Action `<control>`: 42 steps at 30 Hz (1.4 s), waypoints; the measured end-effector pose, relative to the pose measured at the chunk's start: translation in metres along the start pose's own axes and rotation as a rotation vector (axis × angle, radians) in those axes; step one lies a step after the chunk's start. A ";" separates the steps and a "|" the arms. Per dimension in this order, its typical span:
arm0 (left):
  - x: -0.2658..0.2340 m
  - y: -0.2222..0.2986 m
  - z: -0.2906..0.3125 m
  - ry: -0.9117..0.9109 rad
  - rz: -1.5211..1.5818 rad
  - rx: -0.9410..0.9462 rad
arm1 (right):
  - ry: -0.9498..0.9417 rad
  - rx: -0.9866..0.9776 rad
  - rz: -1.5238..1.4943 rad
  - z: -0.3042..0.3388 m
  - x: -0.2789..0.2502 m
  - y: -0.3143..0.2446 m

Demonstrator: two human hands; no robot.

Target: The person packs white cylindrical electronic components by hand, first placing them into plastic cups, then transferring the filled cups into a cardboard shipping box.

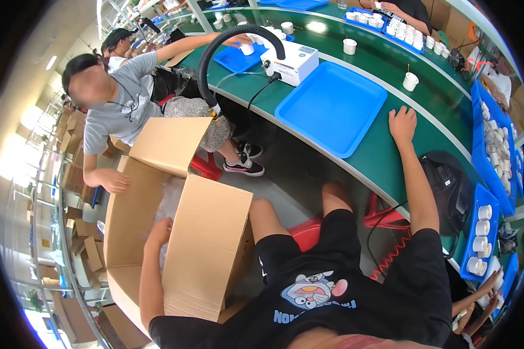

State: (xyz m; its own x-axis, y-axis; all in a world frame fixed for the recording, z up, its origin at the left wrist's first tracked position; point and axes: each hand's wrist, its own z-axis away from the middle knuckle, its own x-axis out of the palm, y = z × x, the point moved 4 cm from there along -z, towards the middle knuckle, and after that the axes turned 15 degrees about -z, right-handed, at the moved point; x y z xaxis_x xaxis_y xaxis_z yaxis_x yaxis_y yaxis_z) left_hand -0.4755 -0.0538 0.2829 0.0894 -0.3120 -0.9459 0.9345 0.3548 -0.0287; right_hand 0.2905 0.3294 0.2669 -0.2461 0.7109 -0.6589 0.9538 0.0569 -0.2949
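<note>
My left hand (159, 231) reaches into an open cardboard box (206, 250), beside its raised flap. Clear plastic wrapping (167, 200) shows inside, right by my fingers. Those fingers look bent and are partly out of sight, so whether they grip the plastic cannot be told. My right hand (403, 124) rests palm down on the green workbench (371, 160), fingers stretched and holding nothing. Just left of it lies a bare blue tray (335, 104). A white cup (410, 82) with a thin stick rising from it stands beyond that hand.
A white machine (291, 63) with a black hose (202, 70) stands behind the tray. At left, a co-worker in grey (119, 113) has one hand at the box and one at a white cup (247, 49). A black backpack (445, 186) and trays of white cups (481, 232) are at right.
</note>
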 end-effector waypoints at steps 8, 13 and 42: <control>0.019 0.008 0.012 -0.253 0.076 0.053 | 0.033 -0.035 -0.030 0.003 0.000 -0.001; -0.029 0.044 0.042 -0.258 0.086 0.136 | 0.021 -0.014 -0.006 0.001 -0.005 0.007; -0.080 0.348 0.068 0.362 2.075 0.628 | -0.197 0.127 -0.145 0.004 0.016 0.031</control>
State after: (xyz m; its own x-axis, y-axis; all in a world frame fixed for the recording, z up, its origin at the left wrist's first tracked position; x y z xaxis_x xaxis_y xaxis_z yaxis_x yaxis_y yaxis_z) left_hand -0.1343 0.0343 0.3707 0.8447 0.1807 0.5038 -0.4051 -0.3992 0.8225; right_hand 0.3151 0.3399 0.2444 -0.4188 0.5506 -0.7222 0.8803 0.0510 -0.4716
